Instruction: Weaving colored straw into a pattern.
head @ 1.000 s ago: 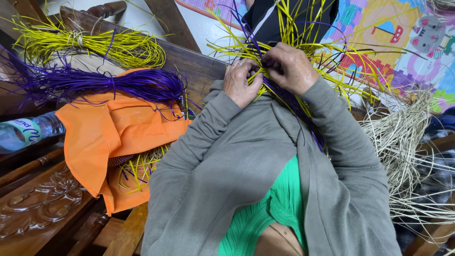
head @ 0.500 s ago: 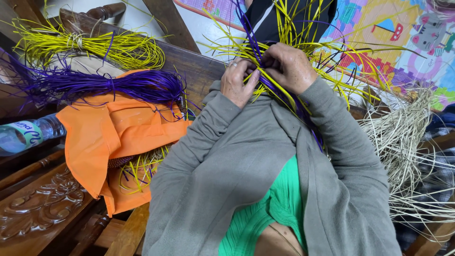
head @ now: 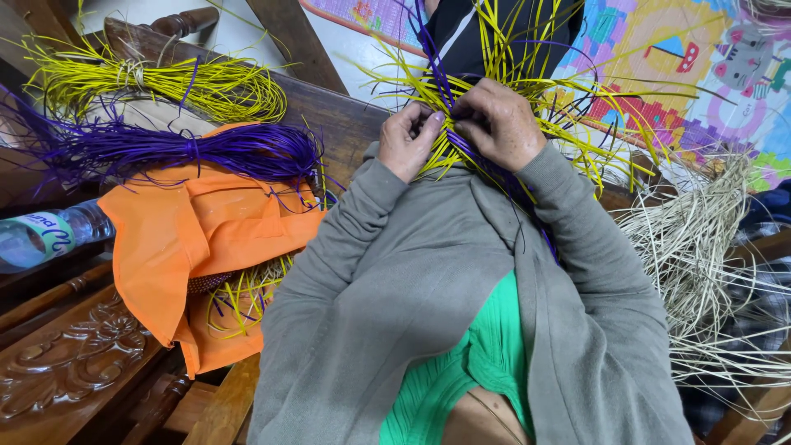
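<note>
Yellow and purple reed strands (head: 461, 152) fan upward and outward, both hands' fingers (head: 428, 124) pinching them; orange cloth bag (head: 198, 231) lies left.

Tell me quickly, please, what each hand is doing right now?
Left hand: closed on the yellow and purple strands.
Right hand: closed on the same strands.

A single head-worn camera looks steeply down the person's own chest and grey sleeves (head: 428, 272), close in. It faces forward over a carved wooden bench (head: 74, 363) at left toward a colourful play mat (head: 700, 74) beyond. No second view exists.
</note>
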